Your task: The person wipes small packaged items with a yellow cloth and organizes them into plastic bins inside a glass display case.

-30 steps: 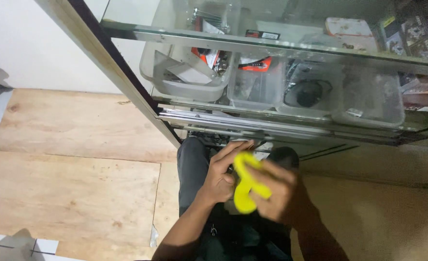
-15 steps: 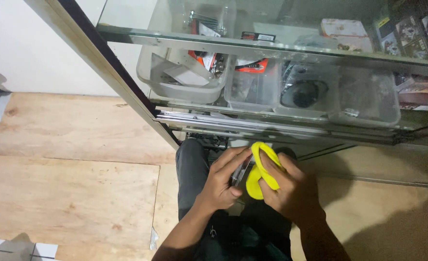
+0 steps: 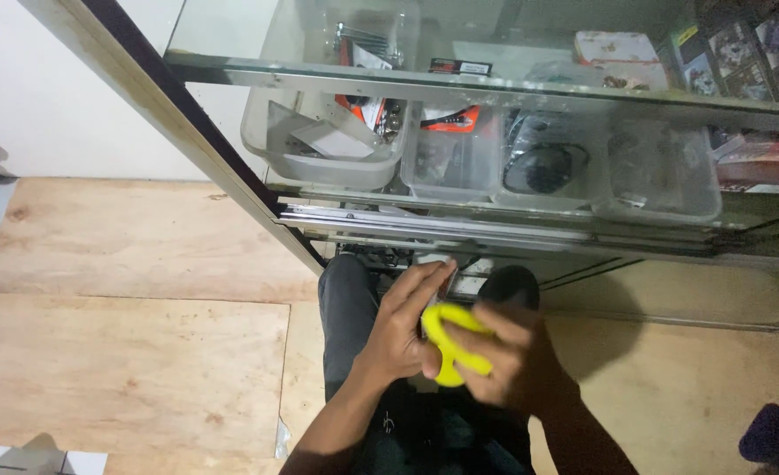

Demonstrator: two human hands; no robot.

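Both hands have dropped a touch lower in view since half a second ago, and the bright yellow loop-shaped plastic object (image 3: 449, 345) now sits lower between them, more covered by the right fingers than it was. Left hand (image 3: 400, 334) comes in from the lower left, fingers stretched long and pointing up and to the right, fingertips reaching past the top of the yellow loop toward a small dark flat item (image 3: 447, 283) that peeks out just above them; whether they pinch it I cannot tell. Right hand (image 3: 514, 365) is blurred, its fingers curled over the right side of the yellow loop and closed around it, so the loop is gripped there and pressed against the left palm. Only the left curve and lower tip of the loop show clear of the fingers.

Under both hands are the person's legs in dark grey trousers (image 3: 347, 308), and beyond the right knuckles a dark shoe toe (image 3: 509, 285). Above the fingertips runs the metal sliding rail of a glass display cabinet (image 3: 460, 224). Further up behind the glass sit 4 clear plastic bins: 1 large rounded tub (image 3: 319, 163) with papers and small parts, then 3 squarer ones (image 3: 662, 189) to its right, 1 holding a coiled black cable (image 3: 543, 167). Pale plywood floor panels (image 3: 125, 352) spread out left of the left wrist.
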